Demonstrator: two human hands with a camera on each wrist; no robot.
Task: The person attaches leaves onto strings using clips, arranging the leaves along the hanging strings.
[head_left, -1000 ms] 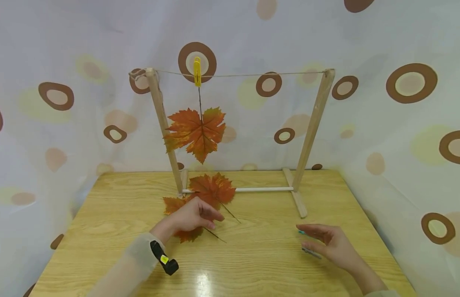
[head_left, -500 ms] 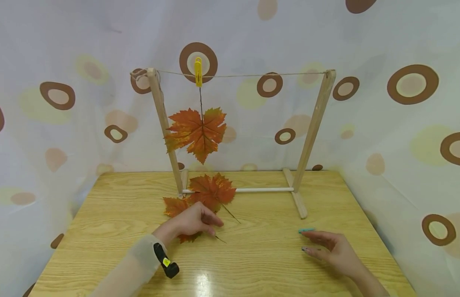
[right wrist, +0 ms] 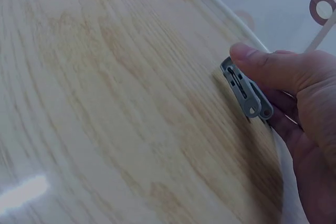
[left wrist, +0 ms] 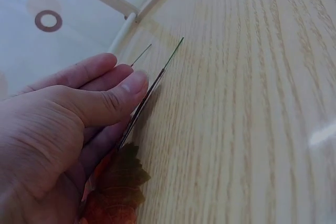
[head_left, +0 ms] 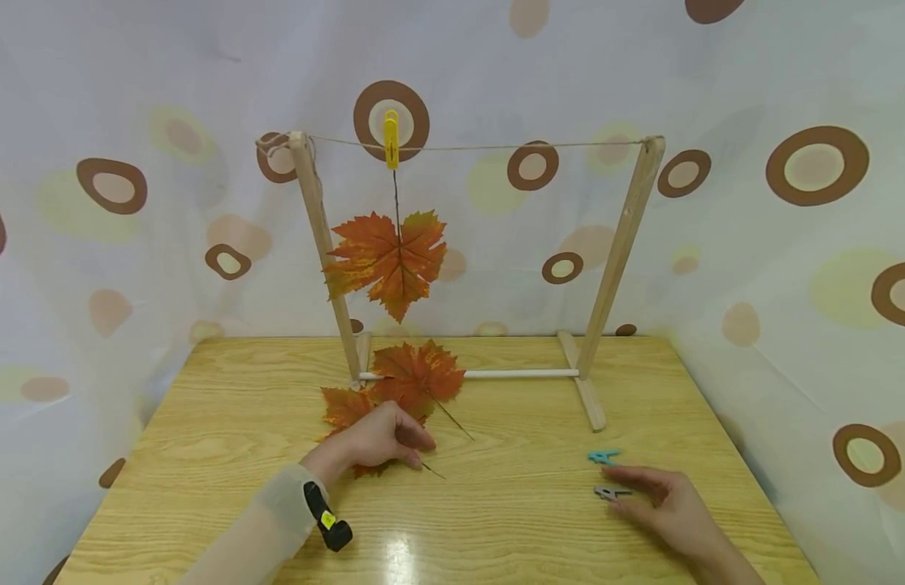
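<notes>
My left hand [head_left: 385, 437] is low over a maple leaf [head_left: 344, 404] on the table, thumb and fingertips right at its stem [left wrist: 167, 66]. The fingers are loosely bent, with a gap between thumb and index finger in the head view. A second orange leaf [head_left: 423, 372] lies just behind. My right hand [head_left: 668, 504] is at the right, thumb and fingers apart, beside a teal clothespin [head_left: 603, 457] and a grey clothespin [head_left: 611, 492]. In the right wrist view the thumb tip overlaps one end of the grey clothespin [right wrist: 242, 88]. The teal one is hidden there.
A wooden frame [head_left: 619, 260] stands at the back with a string [head_left: 496, 148] across its top. From it a yellow clothespin [head_left: 391, 140] holds a hanging maple leaf [head_left: 394, 258] by the stem. Patterned cloth surrounds the table [head_left: 496, 520] at the back and sides.
My right hand has drawn back to the right and slightly down, and both clothespins now show beyond its fingertips. My left hand has shifted slightly down and left beside the stem.
</notes>
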